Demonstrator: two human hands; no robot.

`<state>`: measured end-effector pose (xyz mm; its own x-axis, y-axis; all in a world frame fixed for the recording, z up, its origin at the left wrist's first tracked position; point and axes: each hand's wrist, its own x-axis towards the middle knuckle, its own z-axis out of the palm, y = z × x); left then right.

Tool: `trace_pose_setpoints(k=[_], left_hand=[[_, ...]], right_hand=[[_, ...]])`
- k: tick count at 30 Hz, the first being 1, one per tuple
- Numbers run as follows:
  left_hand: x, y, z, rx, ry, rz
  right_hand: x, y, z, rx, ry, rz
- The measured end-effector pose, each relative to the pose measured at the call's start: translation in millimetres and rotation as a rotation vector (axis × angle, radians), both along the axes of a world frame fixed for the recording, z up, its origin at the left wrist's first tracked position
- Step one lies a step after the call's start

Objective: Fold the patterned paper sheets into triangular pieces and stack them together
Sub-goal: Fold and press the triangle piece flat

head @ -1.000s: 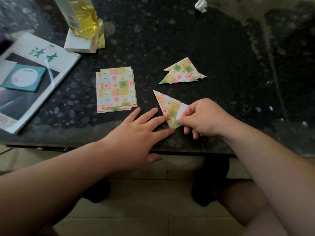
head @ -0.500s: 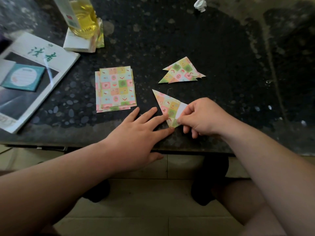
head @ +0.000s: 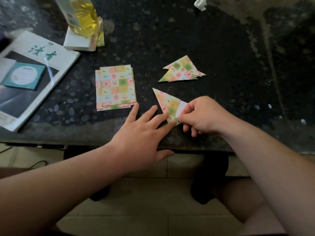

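Currently in work: one half-folded sheet (head: pixel 167 103), patterned side up, shaped as a long triangle with its tip pointing away from the person; a white flap shows along its right edge.
Location of piece: flat on the black speckled table (head: pixel 170 40), near the front edge, between the two hands.
Left hand (head: pixel 141 133): fingers straight and spread, palm down; the two fingers nearest the piece rest on its near left edge and hold it flat.
Right hand (head: pixel 202 116): fingers curled, thumb and forefinger pinching the white flap at the piece's near right corner.
Unfolded stock: stack of flat sheets (head: pixel 115 87), same checked pattern, slightly fanned, lying left of the piece and just beyond the left fingertips.
Finished stock: pile of folded triangles (head: pixel 182 69), overlapping and offset, lying beyond the piece and apart from it.
Far left: magazine (head: pixel 64 57) with green characters on its cover, carrying a teal card (head: pixel 23 75).
Far left, rear: bottle (head: pixel 83 16) of yellow liquid standing on a white block (head: pixel 76 41); possibly more patterned paper tucked beside it, too blurred to confirm.
Rear edge: crumpled white scrap (head: pixel 200 3).
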<state>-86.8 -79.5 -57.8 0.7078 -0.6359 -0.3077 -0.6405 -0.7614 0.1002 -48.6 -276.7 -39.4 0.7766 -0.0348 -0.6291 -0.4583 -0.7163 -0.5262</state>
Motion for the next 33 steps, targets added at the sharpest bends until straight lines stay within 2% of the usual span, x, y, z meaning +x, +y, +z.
trace_pose_setpoints(k=[10, 20, 33], left_hand=[[-1.2, -5.6, 1.0, 0.086, 0.001, -0.031], [2.4, 2.5, 2.7, 0.037, 0.055, -0.037], [2.7, -0.6, -0.7, -0.018, -0.009, -0.013]], right_hand=[[-0.4, 1.4, 2.3, -0.007, 0.002, -0.002], [0.0, -0.8, -0.1, 0.014, -0.006, 0.002], [-0.4, 0.6, -2.1, -0.017, -0.022, 0.01]])
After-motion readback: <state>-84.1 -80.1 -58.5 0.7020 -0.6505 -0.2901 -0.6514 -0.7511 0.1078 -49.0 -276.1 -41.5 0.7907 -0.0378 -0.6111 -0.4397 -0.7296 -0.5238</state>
